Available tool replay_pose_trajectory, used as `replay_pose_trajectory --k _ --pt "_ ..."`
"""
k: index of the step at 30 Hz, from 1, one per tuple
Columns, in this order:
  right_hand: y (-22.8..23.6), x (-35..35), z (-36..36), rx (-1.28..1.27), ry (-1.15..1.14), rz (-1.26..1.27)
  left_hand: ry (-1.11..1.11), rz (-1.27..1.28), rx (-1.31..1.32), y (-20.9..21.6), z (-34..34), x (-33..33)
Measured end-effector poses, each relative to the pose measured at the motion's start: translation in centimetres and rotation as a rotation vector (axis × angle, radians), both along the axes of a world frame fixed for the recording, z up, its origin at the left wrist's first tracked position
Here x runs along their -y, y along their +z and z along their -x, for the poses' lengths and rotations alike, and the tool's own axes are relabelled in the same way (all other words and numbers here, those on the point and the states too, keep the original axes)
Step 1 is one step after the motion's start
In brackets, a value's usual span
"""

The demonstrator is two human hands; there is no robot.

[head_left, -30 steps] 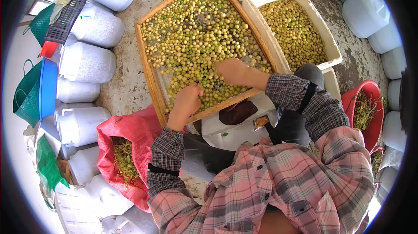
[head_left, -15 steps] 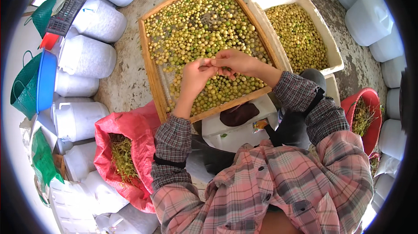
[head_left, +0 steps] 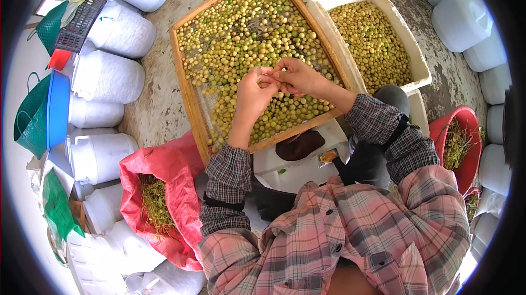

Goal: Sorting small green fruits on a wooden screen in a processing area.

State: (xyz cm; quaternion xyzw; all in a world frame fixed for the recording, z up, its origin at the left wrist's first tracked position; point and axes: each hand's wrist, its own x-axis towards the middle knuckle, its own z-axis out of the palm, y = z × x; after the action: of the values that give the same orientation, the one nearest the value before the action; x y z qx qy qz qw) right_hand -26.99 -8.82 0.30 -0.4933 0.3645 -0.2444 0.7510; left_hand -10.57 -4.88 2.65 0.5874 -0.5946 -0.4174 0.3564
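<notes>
A wood-framed tray (head_left: 185,78) with a mesh bottom lies in front of me, spread with small round yellow-green fruits (head_left: 241,34). Over its near half my left hand (head_left: 256,91) and my right hand (head_left: 300,78) meet, fingertips touching. The fingers of both are pinched closed. Whatever lies between them is too small or too covered to make out. More of the same fruits (head_left: 372,45) fill a white foam box (head_left: 423,82) just beyond the tray's right side.
A red sack (head_left: 189,196) with dry stems stands at my left, a red bucket (head_left: 466,125) with stems at my right. White plastic barrels (head_left: 107,75) line the left; white jugs (head_left: 463,15) line the right. A white foam box (head_left: 334,139) sits under the tray's near edge.
My left hand and forearm have shifted slightly right. My right hand has risen a little, and the fingertips stay together over the tray.
</notes>
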Motion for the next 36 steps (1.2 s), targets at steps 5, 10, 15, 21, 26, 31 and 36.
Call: replay_pose_trajectory --k 5,10,15,21,26,31,36 --pt "0.0 0.1 0.4 0.069 0.024 -0.021 0.023 0.014 0.003 0.5 1.1 0.0" --pt "0.4 0.4 2.5 0.278 0.081 -0.236 0.036 0.164 0.227 -1.7 -0.3 -0.7" --pt "-2.2 1.3 3.3 -0.388 0.211 0.615 -0.136 0.200 0.703 -4.8 -1.7 -2.4" --pt "-2.0 0.9 1.5 -0.861 0.568 0.939 -0.142 0.098 0.792 -5.1 -1.3 -2.6" --pt "-2.8 1.7 1.4 -0.854 0.624 0.940 -0.140 0.002 0.857 -4.8 -0.3 -2.7" --pt "0.5 2.3 2.2 -0.389 0.220 0.442 0.113 -0.266 -0.097 -3.1 -1.7 -2.4" --pt "3.5 1.2 -1.1 -0.132 0.245 0.516 0.194 -0.405 -1.082 -2.7 -2.1 -1.9"
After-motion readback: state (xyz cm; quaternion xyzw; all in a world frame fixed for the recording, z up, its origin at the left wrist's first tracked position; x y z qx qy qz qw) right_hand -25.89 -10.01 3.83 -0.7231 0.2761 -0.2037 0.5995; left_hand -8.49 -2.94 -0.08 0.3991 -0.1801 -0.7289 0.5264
